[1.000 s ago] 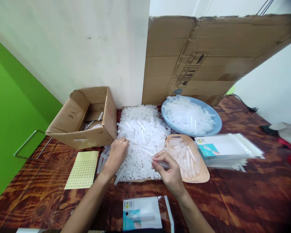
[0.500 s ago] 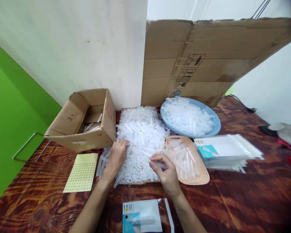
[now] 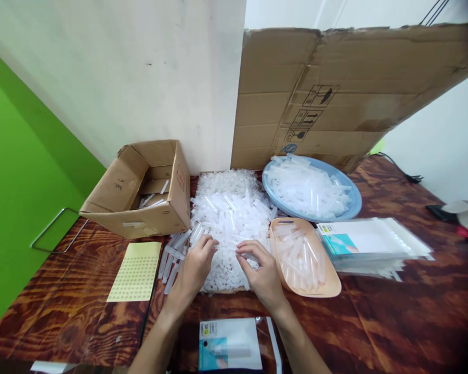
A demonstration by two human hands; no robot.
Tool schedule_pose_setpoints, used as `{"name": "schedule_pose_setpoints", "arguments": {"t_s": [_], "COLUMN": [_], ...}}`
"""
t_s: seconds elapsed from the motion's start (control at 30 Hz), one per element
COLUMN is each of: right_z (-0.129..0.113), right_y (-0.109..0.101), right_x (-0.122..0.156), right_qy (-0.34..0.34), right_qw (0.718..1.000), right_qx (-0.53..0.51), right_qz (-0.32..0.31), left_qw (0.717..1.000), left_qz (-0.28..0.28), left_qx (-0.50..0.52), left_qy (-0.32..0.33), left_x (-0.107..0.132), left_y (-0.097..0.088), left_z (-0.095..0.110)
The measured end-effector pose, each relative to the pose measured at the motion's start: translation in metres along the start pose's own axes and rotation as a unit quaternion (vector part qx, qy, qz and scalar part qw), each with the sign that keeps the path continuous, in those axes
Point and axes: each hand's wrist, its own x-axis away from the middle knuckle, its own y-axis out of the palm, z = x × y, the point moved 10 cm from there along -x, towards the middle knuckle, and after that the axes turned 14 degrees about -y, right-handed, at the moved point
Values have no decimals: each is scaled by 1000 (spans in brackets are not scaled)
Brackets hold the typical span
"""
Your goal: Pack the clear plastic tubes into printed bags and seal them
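Note:
My left hand point(image 3: 197, 265) is closed in a pinch over the left part of a pile of small translucent plastic pieces point(image 3: 226, 270); what its fingertips hold is too small to make out. Facing it, my right hand point(image 3: 261, 270) pinches a translucent plastic tube, mostly covered by the fingers. A short gap separates the two hands. Behind them, more translucent tubes point(image 3: 237, 210) lie heaped on the pile. Loose tubes point(image 3: 173, 259) rest on the table beside my left wrist. Between my forearms lies a clear packet with a white and teal card point(image 3: 232, 337).
An open cardboard box point(image 3: 134, 221) stands left, behind a yellow sticker sheet point(image 3: 134, 272). On the right are a blue basin point(image 3: 353, 205) and a peach tray point(image 3: 331, 285), both holding tubes, and stacked packets point(image 3: 374, 236). A large cardboard sheet point(image 3: 273, 78) leans behind.
My hands have come closer together, the left moving right and the right shifting slightly left. The view has shifted slightly, so the surroundings appear further right.

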Motion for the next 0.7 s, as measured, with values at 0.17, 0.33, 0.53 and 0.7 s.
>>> {"name": "schedule_pose_setpoints", "arguments": {"t_s": [0.17,0.33,0.53,0.7], "right_z": [6,8,3,12], "right_y": [4,8,15,26], "right_x": [7,13,23,37], "right_qy": [12,17,15,81], "right_qw": [1000,1000,996,982], "right_qx": [-1,-11,-89,-168], "right_qz": [-5,-3,-4,-9], "left_qw": [999,993,959,969], "left_qz": [19,24,-80,-69], "left_qx": [-31,104,245,209], "left_qy": [25,-50,-118,-110], "left_x": [10,10,22,32], "left_y": [-1,-13,-4,-7], "left_z": [2,-5,-3,4]}}
